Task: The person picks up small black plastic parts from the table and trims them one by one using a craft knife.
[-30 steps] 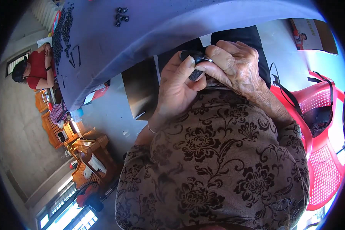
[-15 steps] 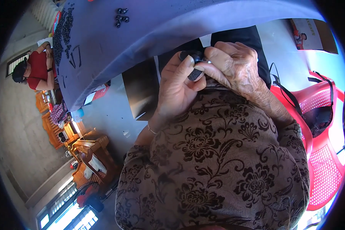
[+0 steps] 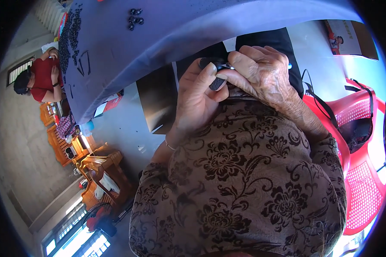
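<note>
Above my lap, just in front of the blue-covered table, my left hand (image 3: 198, 92) is closed with thumb and fingers around a small black rounded piece (image 3: 219, 82). Its lower part shows a speckled, rough face; its exact kind is not clear. My right hand (image 3: 261, 70) is closed around a slim tool with a shiny metal tip (image 3: 228, 66), which meets the black piece between both hands. A blue end of the tool (image 3: 290, 66) pokes out past the right knuckles. The rest of the tool is hidden inside the fist.
On the blue tablecloth (image 3: 167, 38) lie several glossy black pieces (image 3: 135, 19), a long scatter of small black bits (image 3: 70, 38) and thin dark strips (image 3: 84, 63). A person in red (image 3: 43, 79) sits at the left. A red plastic chair (image 3: 362, 192) stands at my right.
My right hand has turned slightly, and the tool's blue end now shows. The left hand stays nearly still with the black piece. The person in red has shifted their arms.
</note>
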`<state>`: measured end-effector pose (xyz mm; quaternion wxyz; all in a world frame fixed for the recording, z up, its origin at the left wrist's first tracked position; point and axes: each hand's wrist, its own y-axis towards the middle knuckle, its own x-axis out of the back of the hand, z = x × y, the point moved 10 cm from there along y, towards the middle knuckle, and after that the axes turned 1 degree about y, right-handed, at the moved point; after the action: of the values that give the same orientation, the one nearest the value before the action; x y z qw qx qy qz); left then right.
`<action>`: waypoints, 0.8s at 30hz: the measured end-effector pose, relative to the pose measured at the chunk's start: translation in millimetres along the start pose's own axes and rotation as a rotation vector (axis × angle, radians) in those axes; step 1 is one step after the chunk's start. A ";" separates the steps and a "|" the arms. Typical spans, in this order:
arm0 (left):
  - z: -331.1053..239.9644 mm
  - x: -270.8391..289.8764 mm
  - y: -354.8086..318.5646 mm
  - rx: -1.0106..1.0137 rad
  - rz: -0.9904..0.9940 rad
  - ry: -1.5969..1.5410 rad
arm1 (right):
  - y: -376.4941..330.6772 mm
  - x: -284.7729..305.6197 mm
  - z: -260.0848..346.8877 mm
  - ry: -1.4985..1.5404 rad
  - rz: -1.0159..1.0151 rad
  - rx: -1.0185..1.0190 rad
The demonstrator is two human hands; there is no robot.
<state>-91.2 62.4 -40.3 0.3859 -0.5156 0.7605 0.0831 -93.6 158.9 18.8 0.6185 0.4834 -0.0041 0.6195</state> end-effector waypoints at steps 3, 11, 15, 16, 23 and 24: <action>-1.7 9.0 -3.2 -0.029 -0.225 0.081 | -1.1 0.1 -0.6 -0.002 -0.017 -0.010; -2.8 14.9 -0.1 -0.053 -0.359 0.017 | -4.6 -10.1 5.6 0.236 0.115 0.003; -3.2 10.9 -2.0 -0.036 -0.215 -0.034 | -3.8 -9.7 -26.8 0.703 0.085 -0.298; -1.8 4.6 -1.6 -0.010 -0.145 -0.005 | -3.8 -11.9 -34.0 0.711 0.095 -0.393; 3.2 -7.2 1.7 0.003 0.099 0.201 | 8.9 -41.0 -18.8 1.475 0.419 -0.480; 3.7 -5.8 1.7 0.006 0.098 0.201 | 7.1 -45.7 -13.3 1.520 0.506 -0.467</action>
<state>-89.8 69.3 -39.4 0.3050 -0.4824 0.8198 0.0474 -117.6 130.5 -11.7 0.3791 -0.2226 0.1776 0.8804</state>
